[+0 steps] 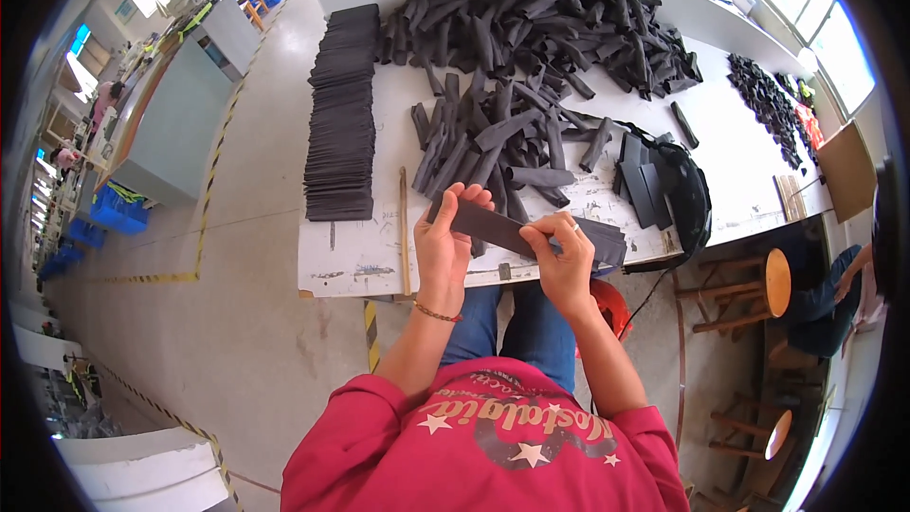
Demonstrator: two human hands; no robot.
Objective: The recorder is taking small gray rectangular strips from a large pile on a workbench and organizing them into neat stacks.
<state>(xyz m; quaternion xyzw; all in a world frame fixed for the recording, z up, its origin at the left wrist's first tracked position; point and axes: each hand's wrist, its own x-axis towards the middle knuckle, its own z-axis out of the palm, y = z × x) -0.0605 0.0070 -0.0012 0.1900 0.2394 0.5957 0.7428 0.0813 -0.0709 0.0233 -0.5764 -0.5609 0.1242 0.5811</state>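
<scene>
A flat dark grey fabric strip (495, 230) is stretched between my two hands, above the table's front edge. My left hand (449, 235) grips its left end, thumb on top and fingers behind. My right hand (563, 261) pinches the other end between thumb and fingers. Beside the right hand lie a few flat dark strips (604, 243). Just beyond the hands are loose, curled dark fabric pieces (493, 137). A tall, neat row of stacked flat pieces (341, 123) lines the table's left side. A thin wooden stick (404, 232) lies left of my left hand.
A large heap of curled pieces (531, 14) covers the back of the white table (327, 261). At right are a black bag-like item (684, 194) with flat strips and a small dark pile (766, 104). Wooden stools (777, 283) and a seated person (825, 308) are right; a red bucket (609, 308) stands below.
</scene>
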